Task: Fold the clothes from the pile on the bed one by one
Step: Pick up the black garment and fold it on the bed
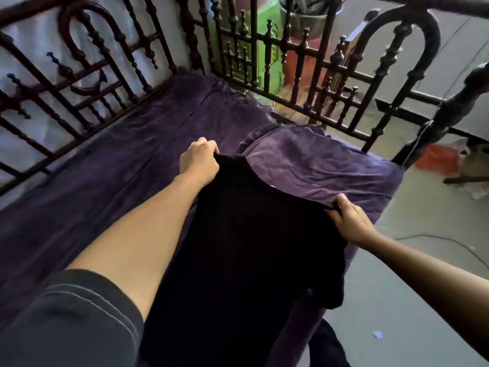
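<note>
1. Dark turned-wood bed rails [264, 83] w/ spindles run along far side & right end.
2. Wrinkled purple sheet [105, 181] covers the mattress.
3. Pale wall or cloth [26, 46] behind left rails, can't tell which.
4. Grey floor [423, 274] at right w/ orange bag [436, 158] & small blue scrap [377, 334] on it.
5. Green plastic item [260, 56] beyond far rails.
6. Soft daylight.

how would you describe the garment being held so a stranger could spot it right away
Start at the dark spindle railing around the purple cover. Over that cover's near part spreads the black garment, its far corners pinched by the left hand and right hand. It is plain black against purple, the only cloth both hands hold.
</note>
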A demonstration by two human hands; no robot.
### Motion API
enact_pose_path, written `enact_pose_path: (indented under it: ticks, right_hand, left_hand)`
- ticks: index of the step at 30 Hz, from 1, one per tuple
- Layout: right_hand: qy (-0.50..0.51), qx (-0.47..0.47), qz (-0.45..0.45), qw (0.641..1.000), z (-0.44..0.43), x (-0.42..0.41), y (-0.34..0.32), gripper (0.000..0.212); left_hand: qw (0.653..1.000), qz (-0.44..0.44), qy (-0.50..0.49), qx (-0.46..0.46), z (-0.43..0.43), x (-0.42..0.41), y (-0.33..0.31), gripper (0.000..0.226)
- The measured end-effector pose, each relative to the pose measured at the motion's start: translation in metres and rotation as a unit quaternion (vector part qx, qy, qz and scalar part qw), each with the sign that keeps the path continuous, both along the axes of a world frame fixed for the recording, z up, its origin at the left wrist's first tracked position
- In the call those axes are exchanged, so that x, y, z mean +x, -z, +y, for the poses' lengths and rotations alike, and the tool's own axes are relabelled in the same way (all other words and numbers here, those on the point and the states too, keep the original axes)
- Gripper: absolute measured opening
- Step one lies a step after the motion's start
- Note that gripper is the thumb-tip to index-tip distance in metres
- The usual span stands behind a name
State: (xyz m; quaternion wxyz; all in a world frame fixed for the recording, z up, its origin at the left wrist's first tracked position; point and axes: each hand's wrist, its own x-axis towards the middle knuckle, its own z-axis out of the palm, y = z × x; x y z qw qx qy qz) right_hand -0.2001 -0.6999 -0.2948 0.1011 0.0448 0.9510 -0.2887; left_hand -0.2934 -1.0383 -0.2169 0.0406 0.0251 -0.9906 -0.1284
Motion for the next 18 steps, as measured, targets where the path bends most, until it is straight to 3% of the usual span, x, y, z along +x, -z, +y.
enact_pose_path:
  ticks: [5, 11, 15, 18]
  right_hand:
    - [0.031, -0.005, -0.073, 0.997, 0.051, -0.102, 0.075, 0.015]
    - [0.067, 0.054, -0.15, 0.985, 0.106, -0.203, 0.141, 0.027]
    - [0.026, 0.154, -0.255, 0.954, 0.12, -0.232, 0.165, 0.021]
    - [-0.052, 0.196, -0.248, 0.947, 0.095, -0.254, 0.166, 0.021]
  left_hand:
    - [0.999, -0.043, -0.025, -0.003, 0.066, -0.088, 0.055, 0.038]
    - [0.993, -0.082, -0.049, 0.068, 0.124, -0.174, 0.122, 0.029]
    - [0.982, -0.143, -0.096, 0.081, 0.106, -0.16, 0.158, 0.026]
    - [0.962, -0.201, -0.169, 0.076, 0.066, -0.116, 0.182, 0.025]
